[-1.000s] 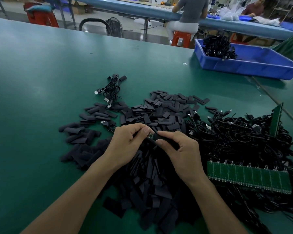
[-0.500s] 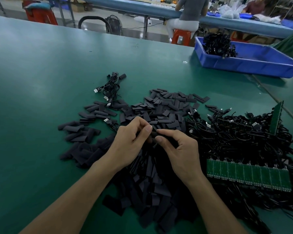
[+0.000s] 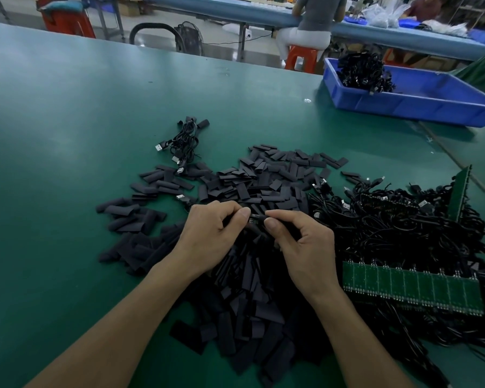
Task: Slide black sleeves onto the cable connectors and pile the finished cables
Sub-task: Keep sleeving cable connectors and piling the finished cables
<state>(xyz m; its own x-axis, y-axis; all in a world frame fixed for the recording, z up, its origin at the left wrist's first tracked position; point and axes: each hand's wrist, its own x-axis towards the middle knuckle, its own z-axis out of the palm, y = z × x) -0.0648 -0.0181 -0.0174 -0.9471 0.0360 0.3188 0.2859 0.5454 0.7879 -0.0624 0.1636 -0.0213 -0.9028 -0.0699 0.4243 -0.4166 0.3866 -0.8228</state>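
Cable connector (image 3: 256, 217): a short dark stub, pinched between the two hands just above the heap of loose black sleeves (image 3: 266, 183), near the middle of the green table (image 3: 67, 141). The left hand (image 3: 210, 236) has its thumb and curled fingers closed on one end of it. The right hand (image 3: 305, 247) nips the other end between thumb and forefinger, with its other fingers bent underneath. The two thumb tips all but meet over the stub (it is so dark and small here that I cannot tell how far a sleeve covers it). The sleeves are flat black strips scattered in a broad drift, from beyond the hands down past both forearms toward the near edge. To the right of the hands lies a thick tangle of black cables (image 3: 389, 228), touching the sleeve heap. A long green circuit-board strip (image 3: 412, 289) rests on the near side of that tangle, and a second green board (image 3: 461, 191) stands tilted on edge at its far right. At the far left of the sleeves lies a small pile of cables (image 3: 184, 141), with silver USB plugs showing near and black-sleeved ends on its far side. Well apart at the far right, a blue bin (image 3: 420, 107) holds a clump of black cables (image 3: 361, 71). Beyond the table a person (image 3: 317, 18) sits on an orange stool (image 3: 303, 58) at another bench.
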